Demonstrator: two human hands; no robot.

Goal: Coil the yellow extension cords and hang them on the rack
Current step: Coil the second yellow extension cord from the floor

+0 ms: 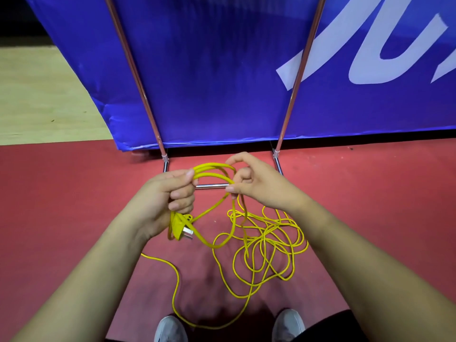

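A long yellow extension cord [265,245] lies in a loose tangle on the red floor in front of me. My left hand [170,193] grips a few gathered loops of it, and the yellow plug [181,227] with metal prongs hangs just below that hand. My right hand [254,182] pinches the cord at the right side of the loops, which arch between both hands. From the right hand a strand drops to the tangle. Straight ahead stands the metal rack [213,185], its two slanted poles rising from a low crossbar; its top is out of view.
A blue banner [222,70] with white lettering stands right behind the rack's poles. The red floor [74,193] meets a pale wooden floor [37,95] at the far left. My grey shoes [170,329] show at the bottom, with a cord strand curving just in front of them.
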